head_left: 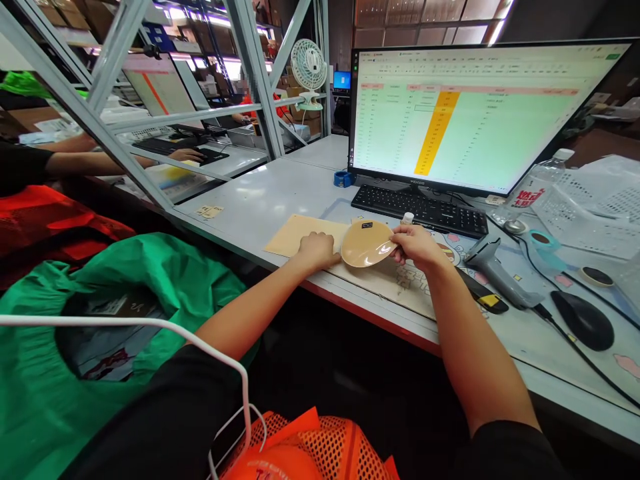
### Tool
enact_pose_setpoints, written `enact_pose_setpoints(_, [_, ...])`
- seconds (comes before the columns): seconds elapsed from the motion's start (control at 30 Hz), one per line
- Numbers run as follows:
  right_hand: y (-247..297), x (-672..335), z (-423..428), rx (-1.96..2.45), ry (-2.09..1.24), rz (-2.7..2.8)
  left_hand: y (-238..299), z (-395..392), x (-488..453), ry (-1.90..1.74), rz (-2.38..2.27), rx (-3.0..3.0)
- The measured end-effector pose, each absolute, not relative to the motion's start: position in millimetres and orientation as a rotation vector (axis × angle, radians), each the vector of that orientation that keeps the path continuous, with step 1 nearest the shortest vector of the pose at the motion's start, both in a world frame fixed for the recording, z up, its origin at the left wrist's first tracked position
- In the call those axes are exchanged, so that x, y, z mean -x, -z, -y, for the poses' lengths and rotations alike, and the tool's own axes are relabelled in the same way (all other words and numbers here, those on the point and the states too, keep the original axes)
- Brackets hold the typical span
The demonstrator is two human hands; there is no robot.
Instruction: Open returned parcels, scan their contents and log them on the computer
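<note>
Right grip (416,245) is closed on the near-right rim of a glossy tan oval (367,248), thumb on the upper face and fingers curling beneath. That oval slants above the front part of the tabletop (250,203), its broad shiny face turned up and its small dark label (367,225) uncovered near the far edge. Whether its lower edge meets the surface below, I cannot tell.

Holding this piece well, I judge, calls for a light pinch at the rim only: the face looks slick, so hard pressure or fingers spread across it could smear it or let it skid. A steady wrist and a slight tilt would leave the label readable and cut the glare from the lights. The other hand serves best as a quiet anchor, clear of the oval's edge.

As for opening, the right grip shows no gap beyond the thickness of the rim. The left grip (317,252) is loosely curled, knuckles up, resting on a light brown sheet (287,235) just beside the oval's left edge. Its fingertips are hidden, so I cannot tell whether it pinches that sheet or merely presses on it.

Beyond the right grip lies the keyboard (420,208); to its right, a grey scanner (500,272) and then a black mouse (583,319).
</note>
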State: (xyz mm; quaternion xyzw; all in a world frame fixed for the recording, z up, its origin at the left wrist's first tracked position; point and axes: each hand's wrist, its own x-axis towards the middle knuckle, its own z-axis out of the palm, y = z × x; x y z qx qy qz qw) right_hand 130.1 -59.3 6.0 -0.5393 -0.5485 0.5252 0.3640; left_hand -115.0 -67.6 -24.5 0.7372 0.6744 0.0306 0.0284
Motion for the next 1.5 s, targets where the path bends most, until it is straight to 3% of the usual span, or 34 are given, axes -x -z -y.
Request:
enact_pose_setpoints(0.67, [-8.0,-128.8,57.2,1.408,-1.384,1.287,30.0,66.0,152.0,-0.532,-1.816,-1.99])
enact_pose_setpoints(1.5, [2.5,-117.6,53.5,1.374,-1.466,1.253,21.6,81.0,128.1,-0.625,-1.955,-2.174])
